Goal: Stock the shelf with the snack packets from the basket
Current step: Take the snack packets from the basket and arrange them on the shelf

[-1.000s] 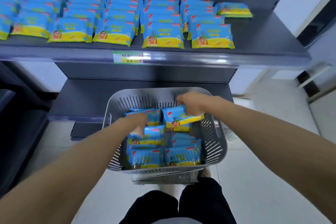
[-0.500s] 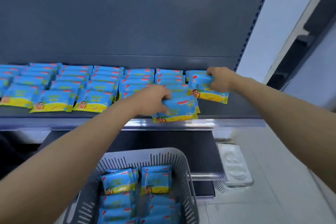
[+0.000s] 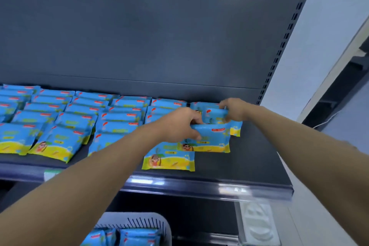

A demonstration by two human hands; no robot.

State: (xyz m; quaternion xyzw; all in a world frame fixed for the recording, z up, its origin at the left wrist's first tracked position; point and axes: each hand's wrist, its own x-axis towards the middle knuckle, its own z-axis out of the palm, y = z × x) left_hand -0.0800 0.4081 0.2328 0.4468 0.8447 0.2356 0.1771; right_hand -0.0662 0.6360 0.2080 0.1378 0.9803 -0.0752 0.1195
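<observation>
Dark grey shelf (image 3: 251,168) with a plain back panel (image 3: 159,36); pale wall at far right. We note rows of snack packets (image 3: 69,118), blue and yellow, lying flat and overlapping, all to the left of the left grip (image 3: 179,126).

The left grip curls round the left end of a first packet (image 3: 211,138), which extends to the grip's right. It overlaps a front packet (image 3: 169,159) lying just below the grip.

The right grip (image 3: 233,109), just beyond and right of the left grip, pinches the top edge of a second packet (image 3: 216,115) near the back panel.

We cannot tell whether either held packet rests fully on the shelf.

The basket (image 3: 157,223) sits well below both grips, with more basket packets (image 3: 137,237) inside.
</observation>
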